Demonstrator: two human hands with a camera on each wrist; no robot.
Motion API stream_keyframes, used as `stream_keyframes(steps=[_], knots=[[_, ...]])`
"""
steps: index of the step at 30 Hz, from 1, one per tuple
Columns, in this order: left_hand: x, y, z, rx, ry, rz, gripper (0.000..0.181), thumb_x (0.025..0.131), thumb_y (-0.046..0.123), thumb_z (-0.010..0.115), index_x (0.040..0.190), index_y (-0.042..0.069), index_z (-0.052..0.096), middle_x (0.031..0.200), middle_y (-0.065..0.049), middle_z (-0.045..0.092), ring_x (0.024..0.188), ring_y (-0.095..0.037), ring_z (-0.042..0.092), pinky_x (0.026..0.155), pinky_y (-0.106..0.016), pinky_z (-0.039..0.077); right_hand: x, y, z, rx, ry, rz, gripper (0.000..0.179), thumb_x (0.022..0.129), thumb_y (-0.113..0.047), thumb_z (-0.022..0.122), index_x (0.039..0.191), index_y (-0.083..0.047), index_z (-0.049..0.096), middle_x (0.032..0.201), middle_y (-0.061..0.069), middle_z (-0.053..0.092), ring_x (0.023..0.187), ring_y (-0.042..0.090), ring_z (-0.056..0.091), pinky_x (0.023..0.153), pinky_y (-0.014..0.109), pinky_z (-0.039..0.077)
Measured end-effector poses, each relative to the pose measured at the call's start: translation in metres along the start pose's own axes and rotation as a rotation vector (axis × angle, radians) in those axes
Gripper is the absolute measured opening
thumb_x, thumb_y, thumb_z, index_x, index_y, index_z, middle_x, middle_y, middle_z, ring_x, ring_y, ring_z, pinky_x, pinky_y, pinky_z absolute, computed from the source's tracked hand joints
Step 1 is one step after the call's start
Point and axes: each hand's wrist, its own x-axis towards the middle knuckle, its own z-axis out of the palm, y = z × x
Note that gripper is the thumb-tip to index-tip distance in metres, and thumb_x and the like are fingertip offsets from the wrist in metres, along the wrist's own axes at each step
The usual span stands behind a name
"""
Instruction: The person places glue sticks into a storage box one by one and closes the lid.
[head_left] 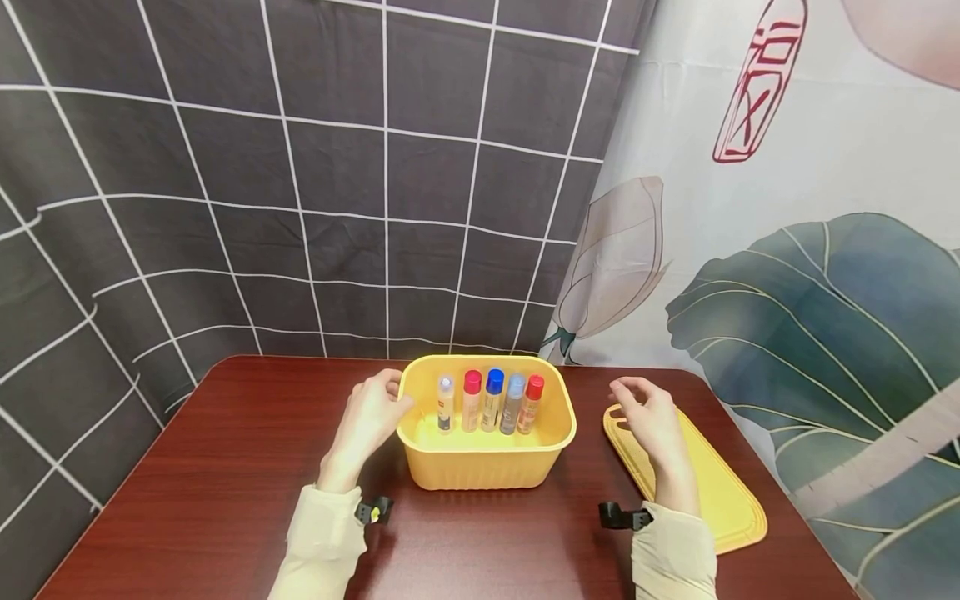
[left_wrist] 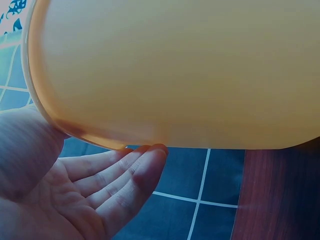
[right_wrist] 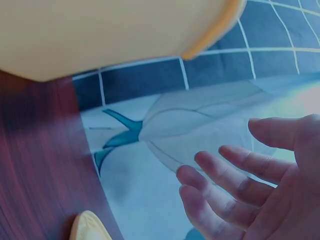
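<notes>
A yellow oval plastic tub (head_left: pixel 487 462) sits at the middle of a dark red wooden table (head_left: pixel 225 467), five small capped bottles (head_left: pixel 491 402) standing in a row along its far wall. The left hand (head_left: pixel 367 421) rests against the tub's left rim, fingers (left_wrist: pixel 125 172) straight and close together, gripping nothing. Right of the tub and clear of it, the right hand (head_left: pixel 652 421) hovers with fingers (right_wrist: pixel 225 175) loosely spread over a flat yellow plastic lid (head_left: pixel 720 487).
</notes>
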Motion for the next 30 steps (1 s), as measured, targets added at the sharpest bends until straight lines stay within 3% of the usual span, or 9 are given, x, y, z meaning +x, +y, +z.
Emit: stream_keyframes(steps=[4, 11, 17, 23, 30], knots=[[0.0, 0.0, 0.0, 0.002, 0.0, 0.003, 0.033, 0.083, 0.009, 0.065, 0.115, -0.001, 0.065, 0.094, -0.014, 0.07, 0.084, -0.027, 0.067, 0.08, -0.043, 0.056, -0.001, 0.005, -0.008, -0.024, 0.022, 0.01, 0.039, 0.1, -0.03, 0.056, 0.122, 0.002, 0.06, 0.103, 0.021, 0.067, 0.085, 0.032, 0.07, 0.068, 0.03, 0.057], [0.0, -0.001, 0.001, 0.004, 0.001, 0.006, 0.032, 0.083, 0.009, 0.065, 0.114, 0.0, 0.066, 0.093, -0.013, 0.07, 0.083, -0.026, 0.067, 0.079, -0.043, 0.056, -0.003, 0.012, -0.02, -0.04, 0.034, 0.024, 0.041, 0.1, -0.031, 0.056, 0.124, 0.001, 0.059, 0.106, 0.02, 0.067, 0.078, 0.014, 0.069, 0.069, 0.03, 0.057], [0.0, -0.001, 0.0, 0.004, -0.002, 0.009, 0.033, 0.083, 0.008, 0.064, 0.114, -0.001, 0.065, 0.093, -0.013, 0.069, 0.083, -0.026, 0.067, 0.079, -0.043, 0.056, -0.006, 0.018, -0.033, -0.053, 0.039, 0.043, 0.043, 0.101, -0.033, 0.054, 0.126, 0.002, 0.057, 0.11, 0.02, 0.065, 0.079, 0.008, 0.067, 0.071, 0.03, 0.057], [0.0, 0.0, -0.001, 0.002, -0.003, 0.017, 0.032, 0.083, 0.008, 0.064, 0.114, -0.001, 0.065, 0.093, -0.013, 0.07, 0.084, -0.026, 0.067, 0.079, -0.043, 0.056, -0.01, 0.028, -0.048, -0.106, 0.059, 0.068, 0.047, 0.101, -0.036, 0.052, 0.13, 0.001, 0.055, 0.118, 0.024, 0.062, 0.09, 0.02, 0.068, 0.07, 0.024, 0.056], [-0.001, 0.001, -0.001, 0.005, 0.001, 0.018, 0.032, 0.084, 0.008, 0.064, 0.114, 0.0, 0.066, 0.094, -0.013, 0.07, 0.084, -0.026, 0.067, 0.079, -0.043, 0.056, -0.016, 0.048, -0.067, -0.107, 0.068, 0.125, 0.052, 0.101, -0.035, 0.052, 0.134, 0.004, 0.049, 0.122, 0.027, 0.057, 0.081, 0.001, 0.057, 0.069, 0.021, 0.054]])
